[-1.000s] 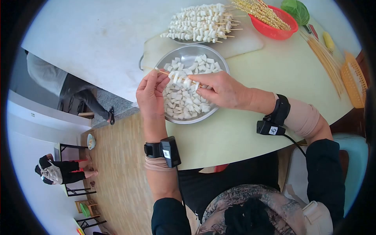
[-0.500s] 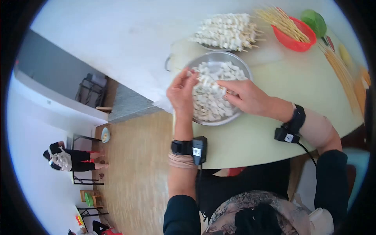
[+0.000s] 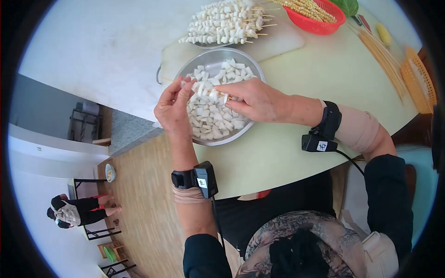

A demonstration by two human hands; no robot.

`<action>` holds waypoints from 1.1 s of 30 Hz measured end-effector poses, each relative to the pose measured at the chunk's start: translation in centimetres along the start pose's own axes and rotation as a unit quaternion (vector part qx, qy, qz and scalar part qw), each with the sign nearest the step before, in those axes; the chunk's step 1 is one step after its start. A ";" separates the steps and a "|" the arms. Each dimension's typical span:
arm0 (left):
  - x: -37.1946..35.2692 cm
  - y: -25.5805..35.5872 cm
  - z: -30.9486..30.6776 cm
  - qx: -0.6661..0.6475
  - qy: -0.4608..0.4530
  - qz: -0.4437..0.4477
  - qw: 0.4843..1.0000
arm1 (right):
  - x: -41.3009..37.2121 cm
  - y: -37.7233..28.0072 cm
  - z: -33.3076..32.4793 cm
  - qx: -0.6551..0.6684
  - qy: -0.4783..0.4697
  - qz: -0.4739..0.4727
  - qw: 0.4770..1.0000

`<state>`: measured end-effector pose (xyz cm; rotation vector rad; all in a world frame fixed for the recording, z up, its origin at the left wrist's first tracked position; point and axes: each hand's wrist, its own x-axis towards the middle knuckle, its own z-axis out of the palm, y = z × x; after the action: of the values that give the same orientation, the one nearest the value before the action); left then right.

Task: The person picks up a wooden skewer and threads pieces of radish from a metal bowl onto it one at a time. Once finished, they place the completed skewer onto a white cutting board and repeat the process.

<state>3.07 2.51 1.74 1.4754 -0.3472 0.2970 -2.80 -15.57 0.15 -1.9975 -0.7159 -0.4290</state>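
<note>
Over a round metal bowl (image 3: pixel 212 62), my left hand (image 3: pixel 174 106) and my right hand (image 3: pixel 255 99) both grip one skewer (image 3: pixel 206 90) threaded with white chunks. My left fingers pinch it near its left end, where a bit of bare stick sticks out. My right thumb and fingers close on it from the right, hiding part of the stick. Loose white chunks (image 3: pixel 211 120) fill much of the bowl. Just beyond the bowl, a pile of filled skewers (image 3: pixel 222 23) rests on a plate or tray mostly hidden beneath them.
A red basket (image 3: pixel 320 27) holds yellowish skewers at the back right. Bare sticks (image 3: pixel 382 60), a yellow basket (image 3: pixel 419 78) and a green leafy vegetable (image 3: pixel 347 5) lie along the right. A cutting board (image 3: pixel 287 44) sits beneath the pile. Another person (image 3: pixel 76 211) stands across the room.
The camera view has shifted, so the table and its things appear farther left and higher. Both hands stay on the skewer above the bowl.
</note>
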 end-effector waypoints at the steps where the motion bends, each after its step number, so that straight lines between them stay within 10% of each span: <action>1: 0.0 0.1 0.0 -0.001 0.001 -0.003 1.000 | 0.0 0.0 0.0 0.001 -0.002 0.003 1.000; 33: 0.6 -0.4 -1.2 0.036 -0.077 -0.023 0.996 | 0.0 0.5 0.1 -0.023 -0.012 0.008 1.000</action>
<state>3.79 3.69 1.53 1.5799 -0.4298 0.1604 -2.53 -15.67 -0.25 -2.0540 -0.7094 -0.4153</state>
